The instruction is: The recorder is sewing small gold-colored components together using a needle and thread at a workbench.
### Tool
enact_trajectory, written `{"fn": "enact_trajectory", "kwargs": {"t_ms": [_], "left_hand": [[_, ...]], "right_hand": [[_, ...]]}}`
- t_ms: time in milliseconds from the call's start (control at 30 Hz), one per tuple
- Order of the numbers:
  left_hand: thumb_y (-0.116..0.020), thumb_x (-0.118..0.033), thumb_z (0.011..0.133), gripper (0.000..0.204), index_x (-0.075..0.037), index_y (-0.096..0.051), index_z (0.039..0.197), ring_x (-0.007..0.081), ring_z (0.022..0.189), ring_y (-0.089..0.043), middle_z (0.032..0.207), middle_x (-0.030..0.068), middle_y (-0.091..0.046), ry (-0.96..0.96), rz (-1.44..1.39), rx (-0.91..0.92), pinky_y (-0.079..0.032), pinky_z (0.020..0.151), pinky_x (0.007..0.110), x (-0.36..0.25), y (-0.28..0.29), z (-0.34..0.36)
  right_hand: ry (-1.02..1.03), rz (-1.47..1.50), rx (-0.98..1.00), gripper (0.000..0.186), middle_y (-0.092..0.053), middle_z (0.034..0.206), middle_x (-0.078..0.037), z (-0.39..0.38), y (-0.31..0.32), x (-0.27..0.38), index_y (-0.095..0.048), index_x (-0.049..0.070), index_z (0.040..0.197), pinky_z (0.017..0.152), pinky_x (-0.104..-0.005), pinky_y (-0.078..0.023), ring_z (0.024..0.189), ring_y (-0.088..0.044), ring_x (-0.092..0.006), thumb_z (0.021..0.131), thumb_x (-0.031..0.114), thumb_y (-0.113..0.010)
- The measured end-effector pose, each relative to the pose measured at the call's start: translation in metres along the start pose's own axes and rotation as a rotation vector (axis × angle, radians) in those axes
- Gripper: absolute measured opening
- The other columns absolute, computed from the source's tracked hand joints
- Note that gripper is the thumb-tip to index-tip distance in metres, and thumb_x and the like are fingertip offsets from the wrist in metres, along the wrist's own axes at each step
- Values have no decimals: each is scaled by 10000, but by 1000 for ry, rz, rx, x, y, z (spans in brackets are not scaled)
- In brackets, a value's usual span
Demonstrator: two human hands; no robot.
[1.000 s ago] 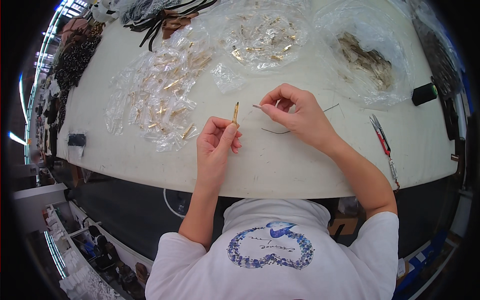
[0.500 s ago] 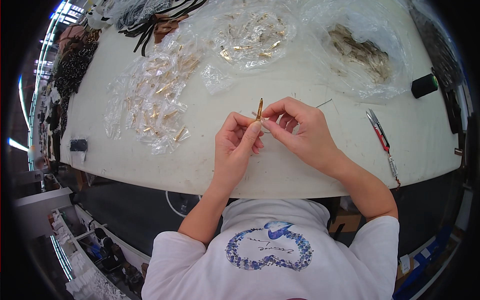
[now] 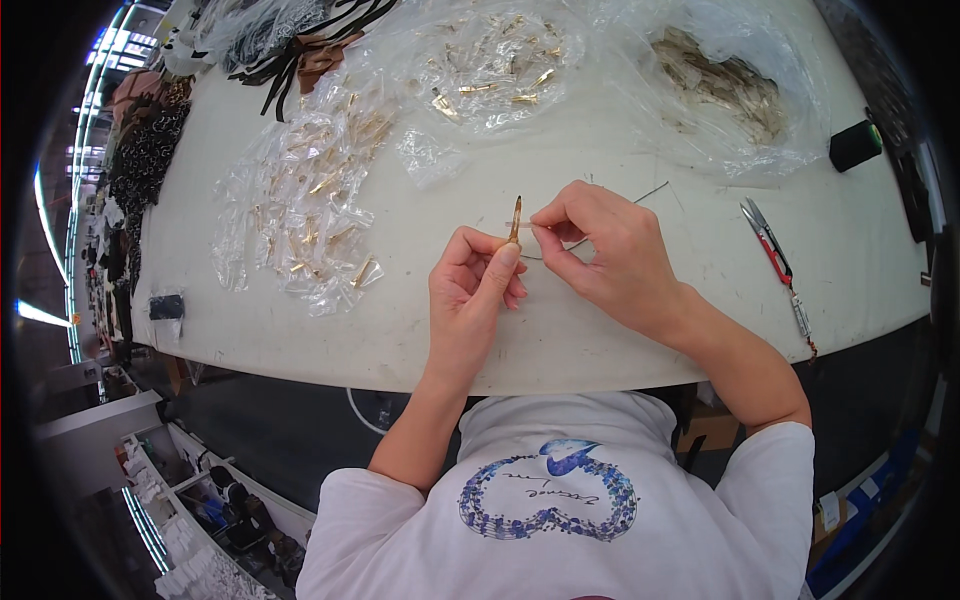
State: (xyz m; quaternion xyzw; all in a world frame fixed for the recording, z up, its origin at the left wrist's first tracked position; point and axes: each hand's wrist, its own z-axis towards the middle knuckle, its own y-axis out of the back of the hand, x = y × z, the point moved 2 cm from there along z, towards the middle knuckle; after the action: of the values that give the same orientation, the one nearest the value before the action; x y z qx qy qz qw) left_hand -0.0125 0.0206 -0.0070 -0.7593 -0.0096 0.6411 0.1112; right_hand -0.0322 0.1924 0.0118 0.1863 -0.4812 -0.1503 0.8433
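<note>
Upright between the thumb and forefinger of my left hand (image 3: 472, 275) stands a slim gold-coloured metal piece (image 3: 516, 220) with a dark tip. My right hand (image 3: 608, 250) is just to its right, thumb and forefinger pinched on a thin pale strip (image 3: 523, 224). The strip stretches left to the gold piece and appears to cross it; whether it is fixed there I cannot tell. A thin dark cord (image 3: 652, 191) runs behind the right hand, showing again below its fingertips. Whether that hand also touches the cord is hidden.
Small clear bags with gold-coloured pieces (image 3: 318, 185) lie left; a larger clear bag of them (image 3: 495, 80) lies farther back. At right are red-handled scissors (image 3: 768, 245), a black thread spool (image 3: 855, 146) and a plastic bag of brownish strands (image 3: 720, 85). Dark straps (image 3: 285, 70) lie back left.
My right hand has drawn slightly right and up, away from the gold piece, and more of the pale strip shows between them. My left hand keeps its hold. The whole view has shifted slightly.
</note>
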Motion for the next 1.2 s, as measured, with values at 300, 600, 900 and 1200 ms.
{"fn": "enact_trajectory", "kwargs": {"t_ms": [300, 600, 900, 1200], "left_hand": [[-619, -173, 983, 129, -58, -572, 951, 55, 655, -558, 849, 31, -639, 3, -21, 10, -430, 587, 201, 1, 0, 2], [-613, -164, 987, 132, -51, -548, 965, 64, 683, -578, 840, 32, -631, 30, -30, 32, -447, 595, 212, 2, 1, 1], [-688, -156, 924, 154, -13, -632, 918, 47, 652, -491, 760, -21, -586, -166, 745, -158, -412, 614, 204, -16, 45, 4], [-725, -98, 869, 221, 3, -688, 1062, 54, 626, -493, 776, 10, -630, -322, 962, -293, -401, 566, 211, -39, 43, 1]], "right_hand": [[63, -73, 16, 159, -602, 735, -32, -3, -6, 0, -562, 67, 816, 535, -326, -480, 664, -614, -185, 772, 58, -714], [83, -79, 83, 136, -592, 762, -43, -3, -5, 1, -566, 66, 824, 594, -345, -486, 712, -601, -225, 785, 69, -696], [107, -282, 276, 126, -575, 767, -46, -1, 16, -9, -630, 84, 826, 815, -367, -434, 803, -572, -219, 780, 151, -726], [129, -297, 177, 130, -541, 760, -27, 0, 6, -4, -587, 103, 730, 872, -367, -384, 784, -536, -202, 703, 99, -715]]}}
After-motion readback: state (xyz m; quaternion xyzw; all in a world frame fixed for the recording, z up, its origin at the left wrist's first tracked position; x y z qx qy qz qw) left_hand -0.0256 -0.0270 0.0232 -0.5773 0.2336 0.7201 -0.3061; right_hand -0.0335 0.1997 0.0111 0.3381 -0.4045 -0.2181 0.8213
